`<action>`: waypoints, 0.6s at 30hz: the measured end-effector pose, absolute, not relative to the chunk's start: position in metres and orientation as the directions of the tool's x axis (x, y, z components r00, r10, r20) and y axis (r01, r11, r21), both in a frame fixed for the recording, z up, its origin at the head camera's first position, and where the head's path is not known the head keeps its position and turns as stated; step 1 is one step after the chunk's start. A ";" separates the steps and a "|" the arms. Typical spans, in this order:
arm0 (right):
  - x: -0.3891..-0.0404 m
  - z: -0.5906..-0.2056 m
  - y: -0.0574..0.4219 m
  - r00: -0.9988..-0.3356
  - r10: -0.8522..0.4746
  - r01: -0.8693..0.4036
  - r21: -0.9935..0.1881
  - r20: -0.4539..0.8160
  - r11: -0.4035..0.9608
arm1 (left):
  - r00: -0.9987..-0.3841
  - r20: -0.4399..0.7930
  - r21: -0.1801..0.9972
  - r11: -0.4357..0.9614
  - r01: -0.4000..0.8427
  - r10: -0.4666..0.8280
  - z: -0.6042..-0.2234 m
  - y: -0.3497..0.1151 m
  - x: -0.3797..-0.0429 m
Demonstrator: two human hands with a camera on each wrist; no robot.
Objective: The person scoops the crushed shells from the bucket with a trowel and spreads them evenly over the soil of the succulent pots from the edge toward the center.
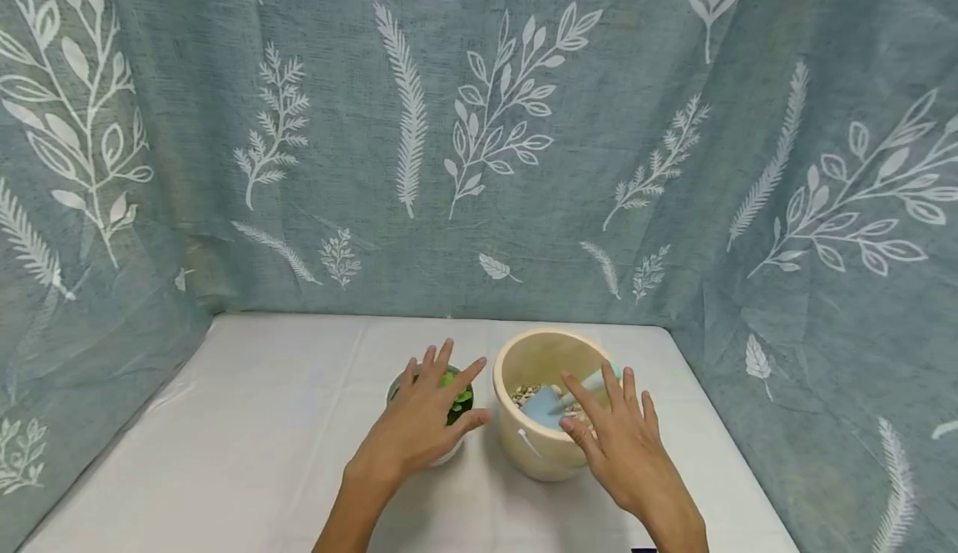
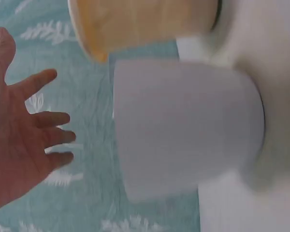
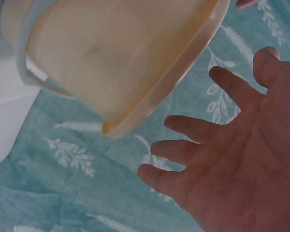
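My left hand point(image 1: 419, 420) is spread above a white pot point(image 2: 188, 128) holding a small green plant point(image 1: 458, 402); in the left wrist view the fingertips stay apart from the pot's rim. To its right stands a cream bucket point(image 1: 535, 453) with a pale handle point(image 3: 26, 53). Inside lie pebble-like bits point(image 1: 524, 395) and a light blue scoop point(image 1: 545, 405), its handle leaning toward the bucket's right rim. Fingers spread, my right hand point(image 1: 624, 445) hovers by the bucket's near right side, partly hiding the inside. Neither hand holds anything.
Both containers stand on a white-covered table point(image 1: 254, 428). A blue-green curtain point(image 1: 554, 187) with white leaf prints rises behind the table and along both sides. A small dark object point(image 1: 644, 550) shows at the bottom edge beside the right wrist.
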State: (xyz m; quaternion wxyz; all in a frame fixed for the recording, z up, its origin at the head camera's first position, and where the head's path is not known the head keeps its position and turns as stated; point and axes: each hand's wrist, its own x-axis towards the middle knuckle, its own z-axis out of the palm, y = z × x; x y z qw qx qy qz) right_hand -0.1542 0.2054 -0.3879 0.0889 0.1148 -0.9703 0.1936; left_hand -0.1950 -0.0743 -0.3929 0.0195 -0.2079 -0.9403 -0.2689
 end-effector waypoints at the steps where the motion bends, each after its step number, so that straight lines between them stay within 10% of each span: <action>1: -0.154 -0.388 0.208 -0.960 -0.183 -0.250 -0.348 0.214 0.904 | -0.906 0.154 0.506 0.756 0.416 0.395 -0.394 -0.068 -0.197; 18: -0.216 -0.374 0.228 -0.793 -0.504 -0.514 0.068 0.343 0.855 | -0.839 0.186 0.548 0.654 0.521 0.512 -0.429 -0.010 -0.211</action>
